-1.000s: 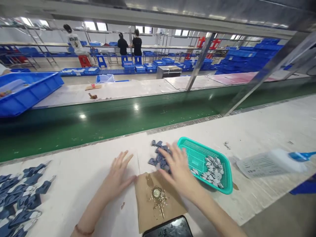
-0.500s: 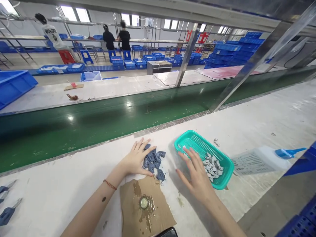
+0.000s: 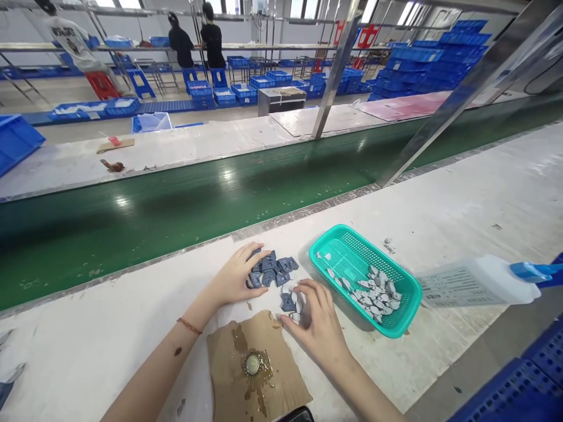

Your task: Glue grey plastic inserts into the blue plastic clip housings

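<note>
My left hand (image 3: 240,272) curves around the left side of a loose pile of dark blue-grey pieces (image 3: 269,264) on the white table, its fingers apart and touching the pile's edge. At the pile's right, my right hand (image 3: 320,322) cups a dark piece (image 3: 288,302) and a few pale chips (image 3: 295,317) lying on the table, thumb and fingers apart. Just right of that hand is a green mesh basket (image 3: 323,235) holding many grey-white chips (image 3: 382,295). Below the pile lies brown cardboard (image 3: 229,387) with a wet round ornament (image 3: 253,364) on it.
A clear bottle with a blue nozzle (image 3: 475,284) lies right of the basket. A black device edge (image 3: 299,415) shows at the bottom. Beyond the table runs a green conveyor belt (image 3: 197,205); a metal post (image 3: 422,135) rises beside it. People work by blue crates at the back.
My right hand has moved left and down from over the basket to the pile's right side, where pale chips now show. My left hand has drawn its fingers in around the dark pieces.
</note>
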Available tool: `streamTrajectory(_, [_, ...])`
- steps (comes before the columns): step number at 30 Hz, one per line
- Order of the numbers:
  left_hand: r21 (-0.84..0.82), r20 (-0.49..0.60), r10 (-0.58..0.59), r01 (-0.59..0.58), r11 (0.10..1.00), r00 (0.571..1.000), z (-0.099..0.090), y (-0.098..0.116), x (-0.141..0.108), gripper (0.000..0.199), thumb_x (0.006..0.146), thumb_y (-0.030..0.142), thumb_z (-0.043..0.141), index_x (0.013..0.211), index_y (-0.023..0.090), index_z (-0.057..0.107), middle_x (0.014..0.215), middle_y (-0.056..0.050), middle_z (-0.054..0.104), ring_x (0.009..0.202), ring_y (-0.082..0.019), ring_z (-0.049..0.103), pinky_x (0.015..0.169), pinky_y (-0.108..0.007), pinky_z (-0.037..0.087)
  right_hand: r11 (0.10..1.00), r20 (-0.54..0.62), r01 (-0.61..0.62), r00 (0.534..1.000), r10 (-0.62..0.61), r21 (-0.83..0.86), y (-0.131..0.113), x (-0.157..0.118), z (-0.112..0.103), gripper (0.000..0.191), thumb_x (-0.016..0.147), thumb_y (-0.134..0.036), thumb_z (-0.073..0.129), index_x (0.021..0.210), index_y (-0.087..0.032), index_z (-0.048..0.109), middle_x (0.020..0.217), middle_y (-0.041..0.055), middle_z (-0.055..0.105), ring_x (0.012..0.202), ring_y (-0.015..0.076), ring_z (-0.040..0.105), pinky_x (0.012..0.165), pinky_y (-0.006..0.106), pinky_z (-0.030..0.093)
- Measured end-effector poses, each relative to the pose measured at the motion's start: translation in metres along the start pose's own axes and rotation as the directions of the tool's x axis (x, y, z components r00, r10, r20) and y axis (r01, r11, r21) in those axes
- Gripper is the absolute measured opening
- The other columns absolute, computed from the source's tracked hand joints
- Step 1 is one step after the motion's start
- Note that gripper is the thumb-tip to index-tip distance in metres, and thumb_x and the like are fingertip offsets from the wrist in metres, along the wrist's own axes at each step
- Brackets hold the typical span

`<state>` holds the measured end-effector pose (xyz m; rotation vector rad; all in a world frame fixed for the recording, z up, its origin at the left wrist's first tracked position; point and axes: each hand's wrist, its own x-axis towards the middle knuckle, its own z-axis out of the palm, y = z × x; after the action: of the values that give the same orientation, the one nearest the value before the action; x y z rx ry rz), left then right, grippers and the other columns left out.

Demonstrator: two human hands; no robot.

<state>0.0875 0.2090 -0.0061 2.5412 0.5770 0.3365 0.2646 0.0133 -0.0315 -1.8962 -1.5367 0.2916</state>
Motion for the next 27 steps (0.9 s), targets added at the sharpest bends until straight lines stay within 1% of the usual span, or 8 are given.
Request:
streamTrajectory(6, [-0.009,0.017,-0.02,0.02,1.0,1.0,0.006,0.008,0.004,0.083,0.08,0.047,0.08,0.153,0.023,0.046,0.164,-0.017,0.039,0.154,-0.043,0.032,0.126,-0.06,0.032,1.0,-0.061,-0.01,0.998,0.011,0.029,-0.006,0.006,-0.002,0.013,0.092,-0.03,0.069,0.102,-0.023,0.065,0.127,0.0123,0.064,0.123,0.0329,0.058,0.101,0.053,0.053])
streamTrajectory(10, [-0.034,0.019,-0.044,0.044,0.998,0.999,0.011,0.01,0.007,0.081,0.083,0.042,0.078,0.154,0.022,0.045,0.165,-0.018,0.037,0.156,-0.042,0.027,0.127,-0.06,0.032,0.97,-0.08,-0.076,0.992,0.097,0.231,-0.007,0.003,-0.016,0.013,0.091,-0.031,0.071,0.101,-0.024,0.07,0.116,0.0097,0.07,0.112,0.029,0.065,0.096,0.048,0.056])
streamTrajectory(14, [-0.066,0.022,-0.051,0.053,0.996,0.998,0.019,0.014,0.015,0.077,0.085,0.043,0.077,0.152,0.022,0.047,0.165,-0.018,0.035,0.158,-0.043,0.023,0.127,-0.062,0.03,0.882,-0.094,-0.119,0.979,0.181,0.455,-0.016,-0.002,-0.034,0.021,0.09,-0.031,0.072,0.11,-0.025,0.072,0.107,0.0069,0.075,0.097,0.0225,0.071,0.085,0.038,0.06])
streamTrajectory(17, [-0.089,0.022,-0.049,0.051,0.995,0.999,0.027,0.021,0.024,0.08,0.087,0.051,0.074,0.156,0.024,0.042,0.166,-0.018,0.033,0.159,-0.044,0.02,0.127,-0.064,0.029,0.794,-0.188,-0.14,0.934,0.305,0.592,-0.018,-0.003,-0.04,0.025,0.09,-0.035,0.074,0.112,-0.024,0.074,0.112,0.0092,0.076,0.103,0.023,0.072,0.087,0.037,0.06])
streamTrajectory(21, [-0.106,0.027,-0.04,0.043,0.993,0.999,0.036,0.029,0.031,0.092,0.085,0.066,0.071,0.16,0.024,0.037,0.171,-0.019,0.026,0.16,-0.046,0.013,0.127,-0.066,0.026,0.693,-0.29,-0.185,0.811,0.508,0.697,-0.01,-0.006,-0.044,0.031,0.086,-0.039,0.078,0.112,-0.023,0.074,0.118,0.0112,0.075,0.109,0.0251,0.072,0.085,0.036,0.061])
streamTrajectory(23, [-0.108,0.02,-0.05,0.052,0.993,0.999,0.038,0.03,0.032,0.097,0.083,0.068,0.072,0.161,0.024,0.035,0.172,-0.019,0.022,0.161,-0.048,0.01,0.127,-0.068,0.023,0.671,-0.306,-0.2,0.773,0.556,0.715,-0.004,-0.01,-0.045,0.033,0.085,-0.04,0.08,0.113,-0.024,0.074,0.121,0.0111,0.075,0.111,0.0253,0.071,0.087,0.037,0.06])
streamTrajectory(25, [-0.11,0.006,-0.071,0.072,0.991,0.997,0.041,0.029,0.035,0.096,0.083,0.065,0.073,0.161,0.024,0.034,0.172,-0.02,0.022,0.16,-0.048,0.011,0.128,-0.069,0.02,0.665,-0.303,-0.208,0.766,0.567,0.717,-0.002,-0.015,-0.044,0.034,0.084,-0.041,0.081,0.113,-0.024,0.074,0.12,0.0108,0.074,0.109,0.0247,0.071,0.089,0.037,0.06])
streamTrajectory(27, [-0.118,-0.012,-0.098,0.096,0.988,0.995,0.046,0.029,0.043,0.095,0.084,0.06,0.074,0.161,0.024,0.033,0.171,-0.021,0.022,0.16,-0.048,0.013,0.128,-0.069,0.019,0.661,-0.276,-0.211,0.787,0.552,0.72,-0.004,-0.018,-0.04,0.034,0.084,-0.041,0.081,0.112,-0.024,0.074,0.118,0.0106,0.075,0.107,0.0241,0.071,0.09,0.037,0.06])
